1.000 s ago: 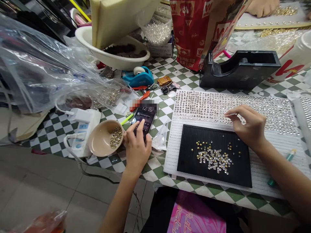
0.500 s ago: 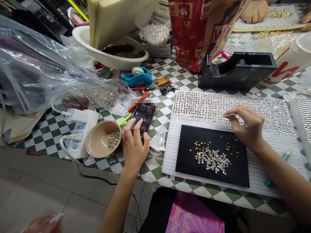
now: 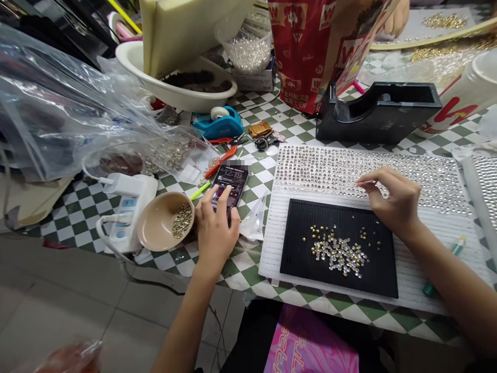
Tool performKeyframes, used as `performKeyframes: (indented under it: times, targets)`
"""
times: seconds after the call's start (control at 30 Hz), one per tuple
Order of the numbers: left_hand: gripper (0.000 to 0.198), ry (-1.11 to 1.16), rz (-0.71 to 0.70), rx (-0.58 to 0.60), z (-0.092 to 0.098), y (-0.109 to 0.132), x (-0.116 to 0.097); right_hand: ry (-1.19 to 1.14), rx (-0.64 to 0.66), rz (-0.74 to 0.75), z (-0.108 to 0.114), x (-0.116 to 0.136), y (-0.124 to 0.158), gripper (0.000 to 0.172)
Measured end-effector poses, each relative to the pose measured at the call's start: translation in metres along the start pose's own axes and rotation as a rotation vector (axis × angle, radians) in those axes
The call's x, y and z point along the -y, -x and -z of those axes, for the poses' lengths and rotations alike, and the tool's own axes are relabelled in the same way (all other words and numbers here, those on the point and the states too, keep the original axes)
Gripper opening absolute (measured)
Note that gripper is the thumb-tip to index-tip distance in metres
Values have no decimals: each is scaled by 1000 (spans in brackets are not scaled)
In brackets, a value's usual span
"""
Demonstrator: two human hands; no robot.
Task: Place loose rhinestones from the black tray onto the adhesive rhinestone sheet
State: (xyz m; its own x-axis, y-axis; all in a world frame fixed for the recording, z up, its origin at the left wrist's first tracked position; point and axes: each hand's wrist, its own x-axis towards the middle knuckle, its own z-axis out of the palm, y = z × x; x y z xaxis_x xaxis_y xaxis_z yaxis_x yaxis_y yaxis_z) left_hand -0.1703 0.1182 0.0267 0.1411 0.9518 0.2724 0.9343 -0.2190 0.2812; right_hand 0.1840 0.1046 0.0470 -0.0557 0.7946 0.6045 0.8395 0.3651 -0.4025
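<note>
My left hand (image 3: 217, 223) lies with spread fingers over a lit smartphone (image 3: 235, 178), which rests flat on the table. Beside that hand, a tan bowl (image 3: 155, 223) tilts and holds small rhinestones (image 3: 181, 220). My right hand (image 3: 392, 199) hovers above a white foam board (image 3: 272, 233), thumb and forefinger pinched together; whatever is between the tips is too small to make out. Rows of rhinestones (image 3: 330, 168) cover the board's far part. Below the right hand, a black ribbed tray (image 3: 298, 259) carries a loose heap of clear and gold rhinestones (image 3: 341, 254).
A black tape dispenser (image 3: 380, 119) stands behind the board, with a paper cup (image 3: 458, 103) at its right. Further left are a red paper bag (image 3: 298, 57), a blue tape dispenser (image 3: 221, 124), orange pliers (image 3: 221, 163) and a power strip (image 3: 130, 212). Another person's hand (image 3: 396, 20) shows at the back.
My left fingers have shifted slightly upward on the phone, and its screen looks brighter. My right hand keeps its pinch nearly in place. The other person's hand at the back has moved left.
</note>
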Motion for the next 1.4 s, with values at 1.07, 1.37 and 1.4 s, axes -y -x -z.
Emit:
performKeyframes:
  times: [1.07,1.37,1.4]
  targets:
    - [98,-27,195,195,11,-48,-6,0,18,-23,0,-2,0,20]
    - [104,-12,183,162,4,-57,-10,0,30,-54,0,-2,0,20]
    - [104,-18,175,157,2,-58,-9,0,30,-52,0,-2,0,20]
